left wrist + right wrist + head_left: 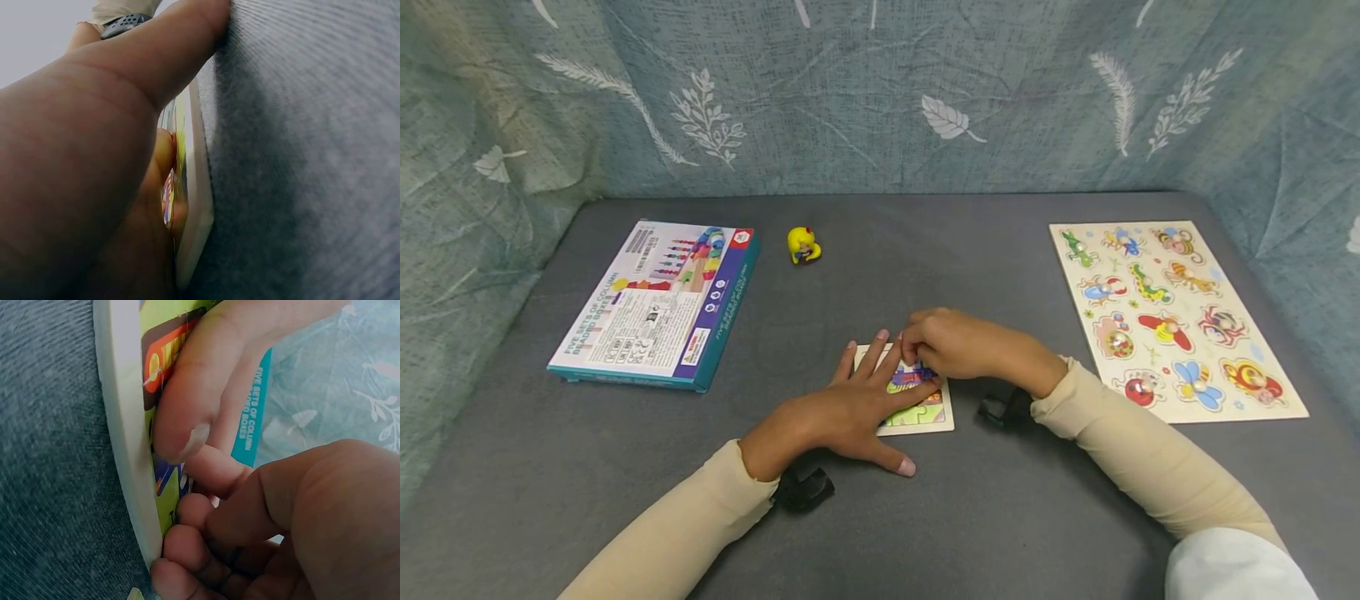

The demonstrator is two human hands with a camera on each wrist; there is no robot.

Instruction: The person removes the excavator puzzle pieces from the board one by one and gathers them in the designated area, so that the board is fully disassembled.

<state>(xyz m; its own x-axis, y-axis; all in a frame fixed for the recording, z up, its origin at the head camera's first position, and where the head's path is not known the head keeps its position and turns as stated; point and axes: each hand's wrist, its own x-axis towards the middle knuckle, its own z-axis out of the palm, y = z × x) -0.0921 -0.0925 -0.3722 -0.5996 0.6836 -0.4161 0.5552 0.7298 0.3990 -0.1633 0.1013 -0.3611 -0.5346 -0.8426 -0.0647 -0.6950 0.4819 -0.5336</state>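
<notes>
A small flat jigsaw puzzle point(927, 415) with a pale wooden border and a colourful picture lies on the table. Across its left part my left hand point(853, 412) rests with fingers spread, its thumb reaching past the near edge onto the table. At the puzzle's upper right, my right hand point(966, 343) has curled fingers and pinches at a purple-and-white puzzle piece point(911, 364), which is mostly hidden. The right wrist view shows these fingertips close to the board's edge point(122, 425), beside a left-hand finger. The left wrist view catches the board's rim point(200, 187) beyond the thumb.
A boxed bead set point(647, 304) lies at the left. Behind the puzzle sits a small yellow toy point(803, 246). A wooden insect board point(1180, 321) lies at the right. Patterned cloth point(850, 100) hangs along the table's back edge.
</notes>
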